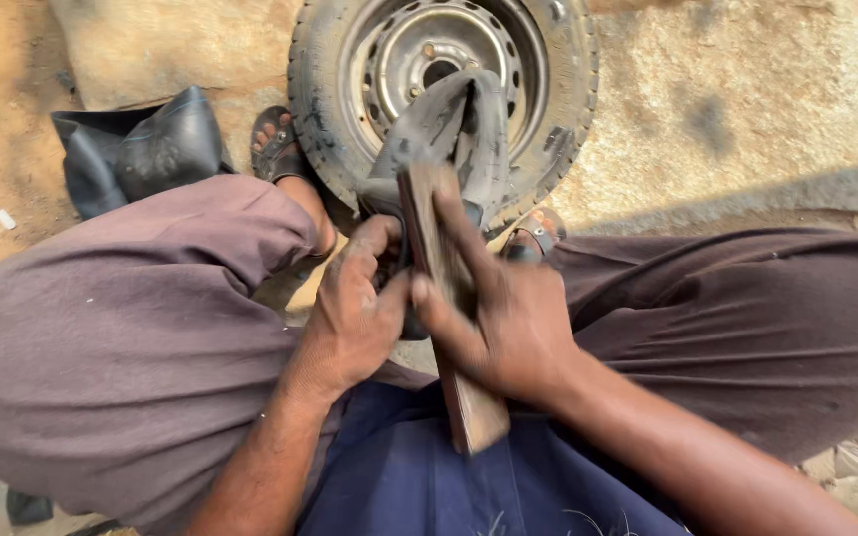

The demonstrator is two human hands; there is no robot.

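A black rubber inner tube [449,134] drapes from between my knees toward the wheel. A flat brown wooden stick [427,228] lies along it, its near end reaching down to my lap. My right hand [499,318] wraps around the stick, index finger stretched along its top. My left hand [355,308] grips the tube just left of the stick, thumb pressed against the rubber. The two hands touch each other. The tube's underside is hidden by my hands.
A tyre on a grey steel rim [439,69] lies on the ground ahead. My sandalled feet [280,149] rest against it. A second folded black tube [141,149] sits at the left. Rough stone [747,109] lies to the right, sandy ground around.
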